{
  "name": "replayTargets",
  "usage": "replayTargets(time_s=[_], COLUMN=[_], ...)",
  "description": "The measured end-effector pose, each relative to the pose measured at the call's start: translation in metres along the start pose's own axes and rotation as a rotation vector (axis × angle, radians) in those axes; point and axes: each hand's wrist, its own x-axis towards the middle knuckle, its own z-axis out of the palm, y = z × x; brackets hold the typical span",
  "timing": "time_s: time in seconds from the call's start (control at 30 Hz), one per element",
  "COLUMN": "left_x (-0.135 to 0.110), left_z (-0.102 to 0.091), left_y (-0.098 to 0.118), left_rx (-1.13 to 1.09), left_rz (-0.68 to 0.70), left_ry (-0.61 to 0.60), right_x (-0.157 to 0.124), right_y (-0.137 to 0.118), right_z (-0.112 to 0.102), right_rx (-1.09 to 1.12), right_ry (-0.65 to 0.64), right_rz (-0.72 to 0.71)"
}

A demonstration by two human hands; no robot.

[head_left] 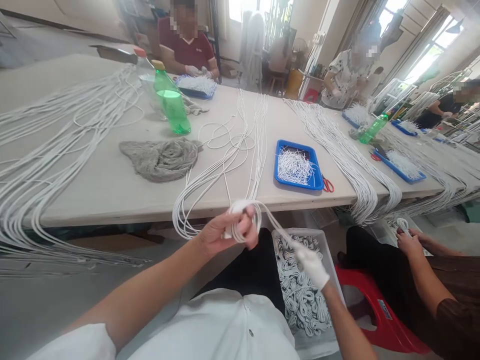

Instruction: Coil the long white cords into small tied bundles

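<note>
My left hand (225, 231) is bare and closed around a small coil of white cord (243, 220) wound over its fingers, just below the table's front edge. A strand runs from that coil down to my right hand (311, 264), which wears a white glove and pinches the cord above a clear bin (330, 260) full of coiled cord bundles. More long white cords (225, 170) lie on the table in front of me and hang over its edge.
On the long table (112, 190) lie a grey rag (161, 159), a green bottle (171, 100), a blue tray of cord pieces (298, 165) and red scissors (328, 185). A neighbour's hands (408, 242) work at my right above a red stool (375, 310). Other people sit across.
</note>
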Motion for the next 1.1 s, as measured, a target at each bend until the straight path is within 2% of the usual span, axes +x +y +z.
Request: replayTargets(time_s=[0.03,0.07,0.1,0.13,0.17,0.23,0.3,0.33,0.4,0.47,0.57,0.63,0.7,0.77,0.83,0.9,0.97,1.03,1.1], left_x=[0.003,0.007,0.011,0.014,0.016,0.016,0.013,0.011,0.008,0.008,0.010,0.008,0.005,0.001,0.000,0.003,0.008,0.011,0.007], left_z=[0.000,-0.001,-0.002,-0.004,-0.005,-0.006,-0.005,-0.004,-0.003,-0.001,0.003,0.007,0.011,0.013,0.013,0.011,0.005,-0.001,-0.007], left_y=[0.001,-0.001,-0.006,-0.014,-0.022,-0.036,-0.041,-0.040,-0.037,-0.037,-0.050,-0.062,-0.065,-0.056,-0.036,-0.017,-0.008,-0.013,-0.024], left_rx=[0.076,0.186,0.305,0.409,0.481,0.510,0.424,0.371,0.286,0.242,0.180,0.103,-0.003,-0.104,-0.124,0.014,0.292,0.545,0.602], left_rz=[0.058,0.068,0.036,-0.032,-0.132,-0.363,-0.511,-0.529,-0.506,-0.497,-0.549,-0.582,-0.590,-0.501,-0.263,-0.013,0.078,-0.022,-0.252], left_ry=[0.051,0.085,0.096,0.079,0.038,-0.057,-0.113,-0.116,-0.095,-0.086,-0.100,-0.124,-0.158,-0.159,-0.080,0.061,0.175,0.207,0.156], right_x=[-0.004,-0.008,-0.010,-0.010,-0.008,-0.001,0.006,0.009,0.013,0.016,0.022,0.029,0.035,0.037,0.034,0.029,0.024,0.023,0.028], right_y=[-0.004,-0.014,-0.028,-0.042,-0.055,-0.067,-0.058,-0.049,-0.032,-0.028,-0.044,-0.051,-0.044,-0.024,-0.003,0.004,-0.006,-0.027,-0.042], right_z=[0.017,0.030,0.034,0.031,0.020,-0.016,-0.047,-0.056,-0.054,-0.034,-0.005,0.000,-0.001,0.001,0.012,0.029,0.039,0.030,0.005], right_rx=[-0.028,-0.082,-0.157,-0.223,-0.261,-0.241,-0.151,-0.102,-0.012,0.045,0.056,0.041,0.060,0.076,0.012,-0.083,-0.163,-0.261,-0.360], right_ry=[-0.146,-0.237,-0.298,-0.300,-0.259,-0.096,0.064,0.114,0.120,0.027,-0.119,-0.187,-0.224,-0.161,-0.041,0.011,-0.070,-0.153,-0.118], right_rz=[-0.026,-0.076,-0.142,-0.189,-0.213,-0.193,-0.110,-0.068,-0.011,-0.006,-0.101,-0.197,-0.251,-0.212,-0.120,-0.068,-0.111,-0.225,-0.326])
